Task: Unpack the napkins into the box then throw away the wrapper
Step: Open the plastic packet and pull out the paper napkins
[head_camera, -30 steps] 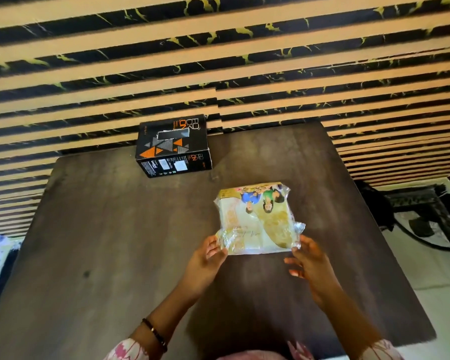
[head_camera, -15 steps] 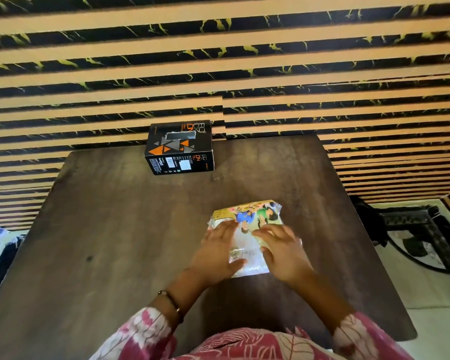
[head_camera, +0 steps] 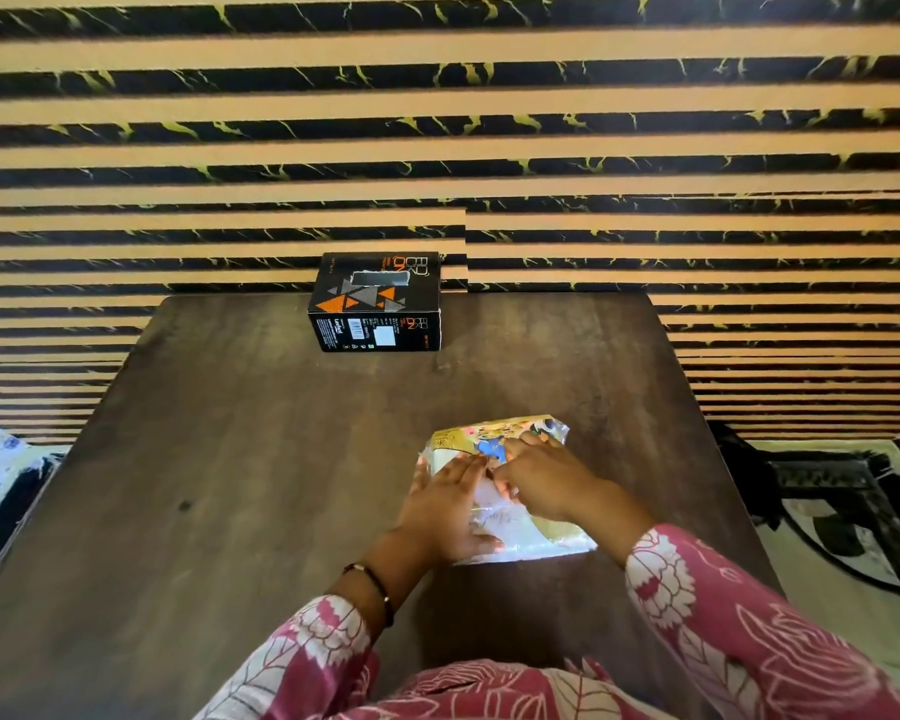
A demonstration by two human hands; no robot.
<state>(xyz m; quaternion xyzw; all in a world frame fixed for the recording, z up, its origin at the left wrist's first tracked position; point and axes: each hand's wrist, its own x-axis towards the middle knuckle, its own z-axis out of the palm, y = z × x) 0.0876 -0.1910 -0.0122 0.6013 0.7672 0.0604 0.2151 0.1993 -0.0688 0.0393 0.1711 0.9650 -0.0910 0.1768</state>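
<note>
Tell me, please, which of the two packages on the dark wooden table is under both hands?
The clear plastic-wrapped napkin pack with the colourful print, near the person; the left hand and right hand rest on it. The black cardboard box stands untouched by the wall.

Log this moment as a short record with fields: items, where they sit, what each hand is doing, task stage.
napkin pack: lying flat on the table, still in its wrapper, near side
box: black and orange, at the table's far edge, apart from the pack
table: dark wood
left hand: palm down on the pack, fingers spread
right hand: on the pack's top, fingertips bent at the wrapper
stage: wrapper not yet open, no napkins out
</note>
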